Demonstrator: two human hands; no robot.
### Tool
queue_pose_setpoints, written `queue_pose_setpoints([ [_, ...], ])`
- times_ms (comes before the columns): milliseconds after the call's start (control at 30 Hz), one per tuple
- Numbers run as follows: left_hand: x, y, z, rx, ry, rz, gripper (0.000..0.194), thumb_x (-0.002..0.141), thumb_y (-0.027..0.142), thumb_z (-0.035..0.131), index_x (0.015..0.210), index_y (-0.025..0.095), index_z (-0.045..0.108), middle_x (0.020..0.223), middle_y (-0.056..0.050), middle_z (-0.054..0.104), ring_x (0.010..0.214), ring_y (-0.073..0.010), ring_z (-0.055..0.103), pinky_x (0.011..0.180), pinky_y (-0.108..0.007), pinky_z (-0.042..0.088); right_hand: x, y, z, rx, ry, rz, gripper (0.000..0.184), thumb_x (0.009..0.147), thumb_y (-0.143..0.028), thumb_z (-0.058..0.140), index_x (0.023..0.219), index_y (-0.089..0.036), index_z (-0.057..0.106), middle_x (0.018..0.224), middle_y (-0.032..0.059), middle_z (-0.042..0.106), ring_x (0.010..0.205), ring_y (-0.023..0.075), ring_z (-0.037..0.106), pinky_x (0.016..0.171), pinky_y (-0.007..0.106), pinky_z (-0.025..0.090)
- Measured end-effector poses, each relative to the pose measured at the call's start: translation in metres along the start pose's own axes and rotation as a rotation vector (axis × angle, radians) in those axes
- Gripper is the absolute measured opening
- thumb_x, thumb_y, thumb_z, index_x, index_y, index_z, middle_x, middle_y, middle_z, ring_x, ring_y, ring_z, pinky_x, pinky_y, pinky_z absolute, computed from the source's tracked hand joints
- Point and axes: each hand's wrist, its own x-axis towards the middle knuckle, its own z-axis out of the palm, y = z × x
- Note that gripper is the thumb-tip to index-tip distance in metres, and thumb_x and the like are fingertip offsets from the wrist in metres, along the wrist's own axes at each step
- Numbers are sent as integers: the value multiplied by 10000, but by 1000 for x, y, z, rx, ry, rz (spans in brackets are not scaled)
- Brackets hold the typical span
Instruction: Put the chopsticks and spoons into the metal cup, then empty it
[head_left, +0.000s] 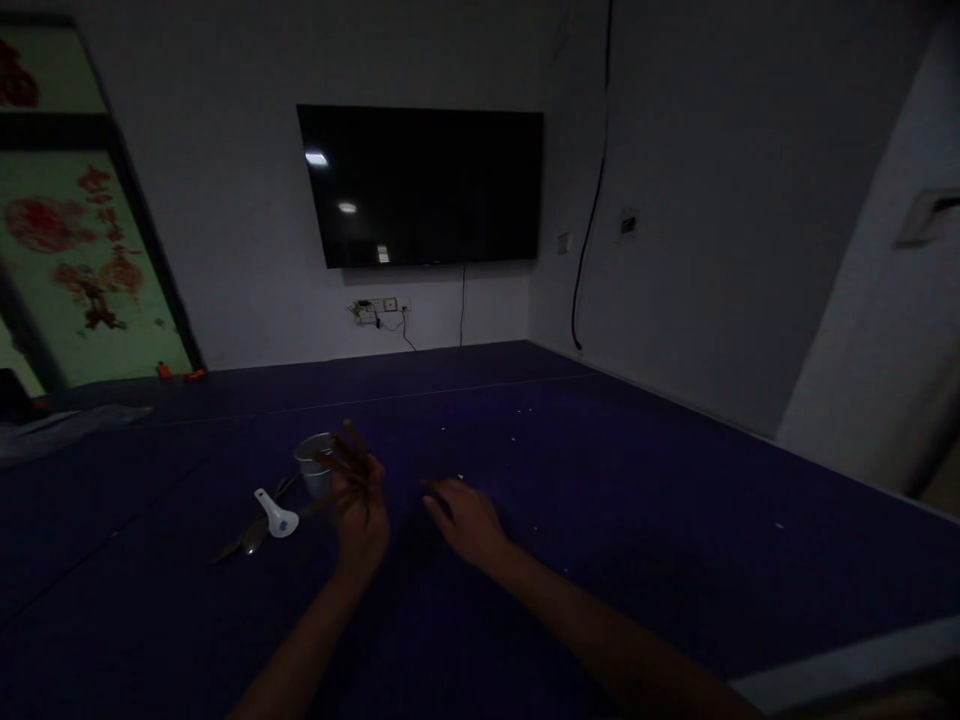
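My left hand [361, 505] is raised just off the dark blue table [600, 500], its fingers closed round a bundle of brown sticks that look like chopsticks [346, 455]. Directly behind it stands a small metal cup [313, 465]. To the hand's left lie a white spoon [274, 515] and metal spoons [251, 538]. My right hand [465, 518] rests palm down on the table, fingers stretched forward, holding nothing.
A black screen [424, 185] hangs on the far wall above power sockets [379, 310]. A patterned glass door [71, 250] stands at the left. Small orange items [180, 373] lie at the table's far left edge. The room is dim.
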Motion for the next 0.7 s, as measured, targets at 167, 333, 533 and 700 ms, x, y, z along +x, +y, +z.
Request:
queue_pose_setpoints([
  [167, 0, 8, 5, -302, -209, -205, 256, 761, 399, 583, 908, 199, 519, 806, -1, 602, 766, -143, 591, 730, -274, 473, 11, -37, 20, 82, 19, -4, 342, 871, -313, 466, 1183, -180, 498, 1139, 94, 584, 1027, 194, 542, 844, 293, 412],
  [333, 6, -12, 2, -586, -296, -602, 382, 674, 329, 700, 970, 195, 500, 770, 15, 635, 607, -111, 605, 579, -237, 495, 6, -44, 41, 333, -14, 195, 239, 898, -293, 415, 854, -155, 605, 716, 34, 648, 640, 132, 601, 598, 211, 421],
  [533, -10, -40, 6, -552, -414, -898, 203, 687, 202, 700, 844, 126, 596, 739, -49, 663, 643, -138, 633, 624, -249, 512, -3, -34, 48, 604, -253, 491, 340, 911, -283, 379, 685, -128, 581, 541, 3, 589, 449, 87, 543, 422, 153, 380],
  [700, -21, -58, 9, -554, -466, -970, 244, 621, 148, 735, 830, 127, 609, 773, -61, 672, 721, -159, 641, 678, -260, 497, -4, -26, 50, 560, -305, 580, 301, 878, -265, 434, 665, -119, 588, 529, 6, 601, 348, 71, 489, 355, 148, 357],
])
